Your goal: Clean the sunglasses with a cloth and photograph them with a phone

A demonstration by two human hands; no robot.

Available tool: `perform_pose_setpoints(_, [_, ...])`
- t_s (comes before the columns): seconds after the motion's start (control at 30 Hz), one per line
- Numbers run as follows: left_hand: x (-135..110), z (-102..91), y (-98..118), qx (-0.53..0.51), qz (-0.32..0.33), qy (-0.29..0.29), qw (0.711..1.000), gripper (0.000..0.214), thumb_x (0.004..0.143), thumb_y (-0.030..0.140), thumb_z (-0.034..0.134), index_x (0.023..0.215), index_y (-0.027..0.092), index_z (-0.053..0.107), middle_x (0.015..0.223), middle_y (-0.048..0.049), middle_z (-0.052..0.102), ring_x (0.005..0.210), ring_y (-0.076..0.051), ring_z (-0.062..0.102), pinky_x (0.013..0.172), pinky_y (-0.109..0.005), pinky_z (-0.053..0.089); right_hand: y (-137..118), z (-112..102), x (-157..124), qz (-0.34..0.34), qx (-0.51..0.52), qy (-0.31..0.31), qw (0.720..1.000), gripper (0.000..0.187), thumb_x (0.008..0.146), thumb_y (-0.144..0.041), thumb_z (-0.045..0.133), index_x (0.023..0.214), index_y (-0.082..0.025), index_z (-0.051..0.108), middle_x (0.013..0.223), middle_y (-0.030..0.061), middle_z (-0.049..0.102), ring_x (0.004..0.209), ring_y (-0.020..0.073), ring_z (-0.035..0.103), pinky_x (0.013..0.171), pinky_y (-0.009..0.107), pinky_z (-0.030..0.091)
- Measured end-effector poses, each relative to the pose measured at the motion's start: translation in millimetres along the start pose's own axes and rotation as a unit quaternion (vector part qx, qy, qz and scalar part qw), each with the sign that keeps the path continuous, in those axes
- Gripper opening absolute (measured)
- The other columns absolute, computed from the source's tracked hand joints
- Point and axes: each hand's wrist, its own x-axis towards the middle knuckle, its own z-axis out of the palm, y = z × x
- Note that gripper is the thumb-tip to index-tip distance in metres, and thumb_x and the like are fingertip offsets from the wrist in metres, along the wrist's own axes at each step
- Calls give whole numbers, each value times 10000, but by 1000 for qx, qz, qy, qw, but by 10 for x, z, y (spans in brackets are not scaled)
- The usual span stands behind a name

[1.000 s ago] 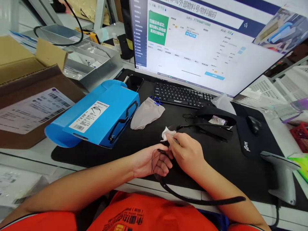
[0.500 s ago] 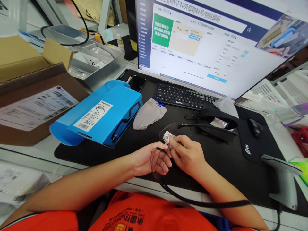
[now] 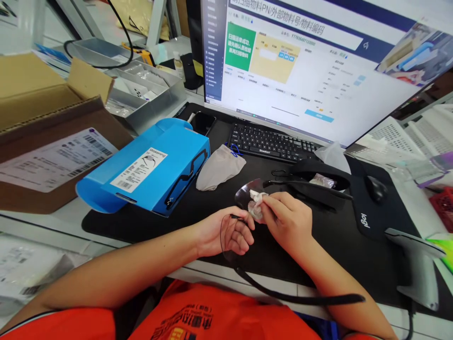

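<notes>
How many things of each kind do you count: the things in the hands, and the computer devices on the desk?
glasses: 1
cloth: 1
monitor: 1
keyboard: 1
mouse: 1
barcode scanner: 1
Total: 6

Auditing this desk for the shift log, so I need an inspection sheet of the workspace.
Surface: black desk mat on a white bench.
Job's things: clear-lensed glasses with black temple arms; white wipe pressed on the lens.
Clutter: blue box, grey pouch, black case, cardboard carton, metal tray.
Hands: left hand grips the glasses; right hand pinches the wipe.
Cables: black cable behind the tray; scanner cord at the bench edge.
Surroundings: monitor, keyboard, mouse, barcode scanner.
</notes>
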Motion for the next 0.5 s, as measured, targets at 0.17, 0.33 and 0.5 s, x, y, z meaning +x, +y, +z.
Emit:
perform_pose_setpoints(0.17, [-28,9,-36,15,-8,-42,999,255,836,316,593,846,96,721,707,-120,772,548,-193,733,519,-243,600,-31,-4,-18,-61,-84,79,991,197,935,-128,637,1130,-123,668,921,85,734,715,144,655,644,269,468])
perform_pose_setpoints(0.33, [-49,23,-64,25,-14,-41,999,261,852,329,595,874,102,723,721,-111,775,579,-198,743,556,-251,606,-126,82,-17,7,8,59,998,278,950,-75,565,1205,-143,653,939,95,709,782,161,678,656,258,528])
perform_pose_setpoints(0.5, [-34,3,-72,23,-35,-32,999,291,853,296,563,793,69,735,696,-121,764,560,-193,735,541,-238,597,-177,57,35,-31,157,-16,987,232,995,-117,521,1158,-153,682,924,80,684,762,140,650,644,249,533])
